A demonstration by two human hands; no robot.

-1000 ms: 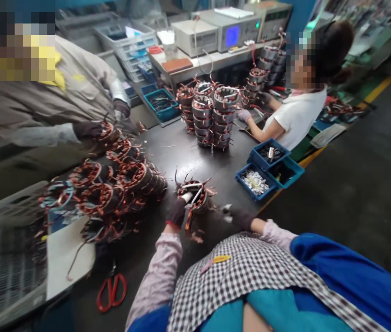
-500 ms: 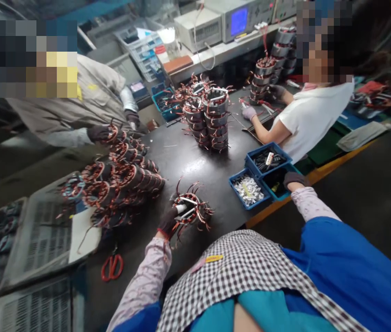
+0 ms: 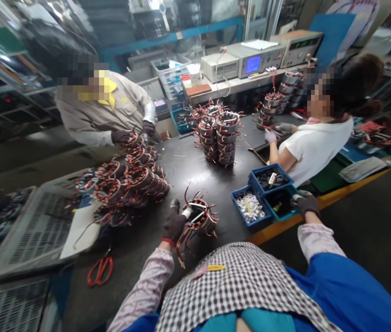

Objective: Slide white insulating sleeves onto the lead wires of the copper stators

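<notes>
My left hand [image 3: 174, 222], in a dark glove with a pale finger covering, grips the left side of a wire-wound motor stator [image 3: 206, 222]. Loose copper leads stick out all round this stator, and white sleeves lie across its opening. At the right edge of a blue bin [image 3: 274, 216] with dark contents is my gloved right hand [image 3: 306, 204]. Its fingers are bent together at the rim; whatever they may hold is hidden. Adjoining this bin are a bin of white pieces [image 3: 250, 206] and a bin of black pieces [image 3: 270, 179].
Stacked stators stand at left [image 3: 140, 182] and mid-table [image 3: 227, 140]. Red-handled scissors [image 3: 100, 271] lie at lower left. Co-workers stand across the table [image 3: 112, 110] and at right [image 3: 330, 143], both with hands near stators. Instruments [image 3: 261, 60] line the back shelf.
The view has tilted up, showing more of the background. My right hand has drawn back slightly from inside the dark bin to its edge. My left hand stays on the stator.
</notes>
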